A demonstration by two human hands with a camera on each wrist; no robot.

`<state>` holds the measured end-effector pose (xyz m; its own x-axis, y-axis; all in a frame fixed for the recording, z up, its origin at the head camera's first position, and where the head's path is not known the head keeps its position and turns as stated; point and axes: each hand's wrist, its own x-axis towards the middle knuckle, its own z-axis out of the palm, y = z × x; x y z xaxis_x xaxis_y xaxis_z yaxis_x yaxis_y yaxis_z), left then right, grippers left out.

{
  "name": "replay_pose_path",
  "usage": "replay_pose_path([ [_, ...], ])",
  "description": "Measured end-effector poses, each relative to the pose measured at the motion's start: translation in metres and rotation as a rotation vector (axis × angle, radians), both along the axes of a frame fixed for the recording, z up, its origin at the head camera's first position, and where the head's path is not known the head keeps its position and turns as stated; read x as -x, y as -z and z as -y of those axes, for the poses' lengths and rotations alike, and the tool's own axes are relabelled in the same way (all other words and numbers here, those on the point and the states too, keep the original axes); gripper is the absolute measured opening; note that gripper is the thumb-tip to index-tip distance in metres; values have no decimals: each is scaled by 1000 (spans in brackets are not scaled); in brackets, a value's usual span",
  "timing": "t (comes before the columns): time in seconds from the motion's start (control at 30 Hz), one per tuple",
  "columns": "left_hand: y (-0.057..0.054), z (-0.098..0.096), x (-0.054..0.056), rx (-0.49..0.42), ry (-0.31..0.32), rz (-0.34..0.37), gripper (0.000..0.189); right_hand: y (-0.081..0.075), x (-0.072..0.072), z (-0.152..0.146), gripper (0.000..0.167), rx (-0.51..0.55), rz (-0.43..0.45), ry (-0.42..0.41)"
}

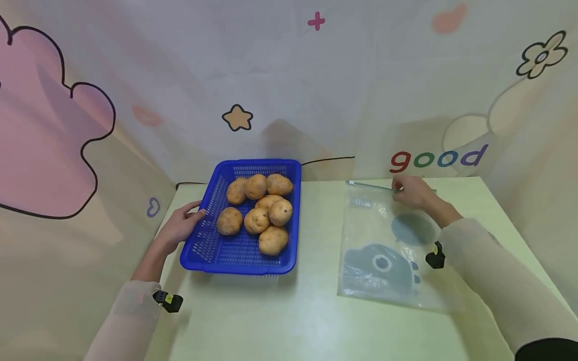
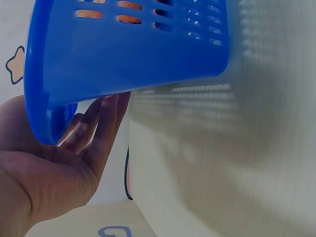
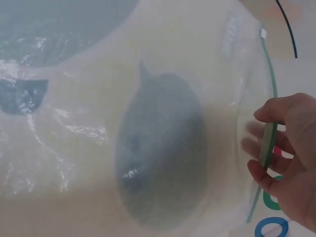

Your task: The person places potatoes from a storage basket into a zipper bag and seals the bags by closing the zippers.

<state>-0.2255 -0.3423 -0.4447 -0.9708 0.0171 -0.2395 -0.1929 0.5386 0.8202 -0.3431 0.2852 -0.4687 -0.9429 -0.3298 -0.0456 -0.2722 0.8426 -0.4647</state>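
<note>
A blue plastic basket with slotted walls holds several potatoes. My left hand grips its left rim, thumb at the top edge. In the left wrist view the fingers of that hand curl under the rim against the outer wall. To the right, a clear zip bag with a grey-blue printed animal lies flat. My right hand pinches its green-edged top; the right wrist view shows the thumb on one side of the zip strip and fingers behind the film.
Both sit on a pale table against a printed cloth backdrop. A white slider sits at one end of the bag's zip. Small black devices are worn on both wrists.
</note>
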Motion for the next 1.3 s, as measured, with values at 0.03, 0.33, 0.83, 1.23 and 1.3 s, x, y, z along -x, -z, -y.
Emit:
replay_pose_path([
  [0.03,-1,1,1,0,3,0,63,-2,-1,0,14,19,-15,-4],
  [0.33,-5,5,4,43,8,-57,62,-39,-14,17,12,106,-191,-82],
  [0.83,-2,-7,-6,-44,7,-22,62,-123,-43,100,12,89,-379,-408],
  [1.23,0,-8,-8,-91,0,20,66,-113,-59,167,18,129,-481,-623],
  [1.3,-1,-11,-7,-71,-2,29,69,-110,-59,170,17,123,-497,-629],
])
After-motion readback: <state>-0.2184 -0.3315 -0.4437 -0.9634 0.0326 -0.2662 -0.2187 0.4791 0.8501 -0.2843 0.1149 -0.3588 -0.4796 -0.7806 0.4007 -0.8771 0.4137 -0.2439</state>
